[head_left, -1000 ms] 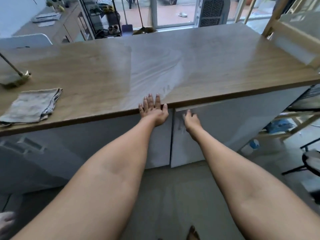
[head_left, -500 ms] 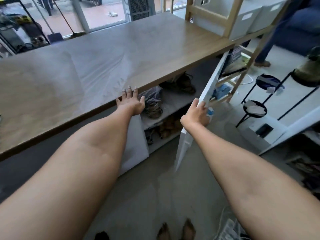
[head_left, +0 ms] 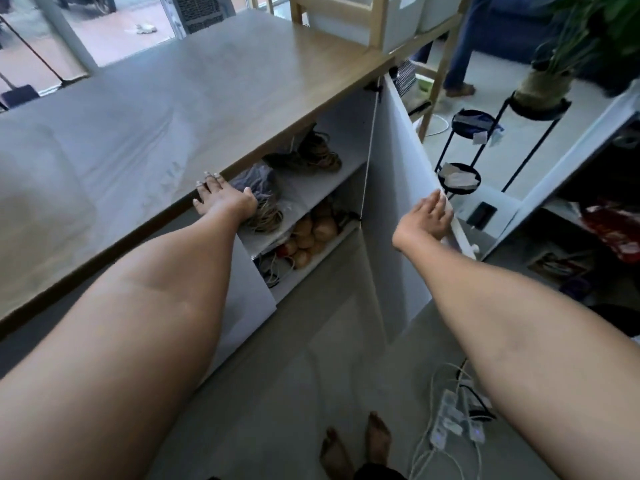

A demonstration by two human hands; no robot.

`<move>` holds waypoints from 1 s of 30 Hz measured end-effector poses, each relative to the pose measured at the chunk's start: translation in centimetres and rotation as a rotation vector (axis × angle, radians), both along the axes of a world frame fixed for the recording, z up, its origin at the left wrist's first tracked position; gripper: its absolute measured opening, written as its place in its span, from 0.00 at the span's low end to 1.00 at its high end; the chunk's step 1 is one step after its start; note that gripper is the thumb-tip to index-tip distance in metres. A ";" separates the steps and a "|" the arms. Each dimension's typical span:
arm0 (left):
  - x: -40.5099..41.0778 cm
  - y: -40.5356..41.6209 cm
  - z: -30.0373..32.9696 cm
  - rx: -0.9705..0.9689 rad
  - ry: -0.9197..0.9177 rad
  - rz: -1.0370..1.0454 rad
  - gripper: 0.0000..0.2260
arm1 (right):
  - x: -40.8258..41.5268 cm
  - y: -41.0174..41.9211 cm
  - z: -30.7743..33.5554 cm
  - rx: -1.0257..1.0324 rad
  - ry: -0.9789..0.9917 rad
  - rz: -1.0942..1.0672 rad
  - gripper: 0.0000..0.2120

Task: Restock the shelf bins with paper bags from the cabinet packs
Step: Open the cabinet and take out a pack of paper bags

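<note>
The white cabinet under the wooden counter [head_left: 207, 109] stands with its right door [head_left: 398, 202] swung wide. Inside, an upper shelf [head_left: 311, 188] carries bundles of bags with twine handles [head_left: 311, 154] and a greyish pack [head_left: 258, 181]. Brown paper bag packs [head_left: 311, 233] lie on the lower shelf. My left hand [head_left: 223, 199] rests flat over the counter's front edge, fingers spread. My right hand [head_left: 424, 220] lies against the open door's outer edge, fingers loosely extended. White shelf bins [head_left: 391, 15] sit in a wooden rack at the top right.
The left cabinet door [head_left: 249, 299] is closed below my left arm. A power strip with cables [head_left: 453, 424] lies on the floor by my feet [head_left: 356, 448]. Black plant stands [head_left: 474, 133] and a person's legs [head_left: 460, 50] are to the right.
The right door has swung from shut to fully open, my right hand moving out with it. The view turned right. My left hand stayed on the counter edge.
</note>
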State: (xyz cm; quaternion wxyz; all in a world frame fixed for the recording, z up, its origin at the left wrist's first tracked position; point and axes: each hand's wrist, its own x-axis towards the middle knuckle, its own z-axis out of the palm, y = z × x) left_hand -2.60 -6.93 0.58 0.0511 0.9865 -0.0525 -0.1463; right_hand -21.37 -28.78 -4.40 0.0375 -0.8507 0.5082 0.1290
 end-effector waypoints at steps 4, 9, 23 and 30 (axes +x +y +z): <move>-1.0 -2.1 -0.3 -0.016 0.014 -0.064 0.34 | -1.6 -1.4 0.5 -0.017 0.038 0.018 0.33; -3.0 -5.1 -0.2 -0.035 0.041 -0.164 0.32 | -3.0 -2.6 1.7 0.040 -0.009 -0.001 0.37; -5.1 -12.2 -1.0 -0.012 0.180 -0.277 0.32 | -3.4 -7.1 2.6 0.156 -0.114 0.128 0.35; -3.8 -16.0 -1.4 -0.033 0.247 -0.190 0.32 | 0.7 -12.1 2.4 0.189 -0.091 0.265 0.34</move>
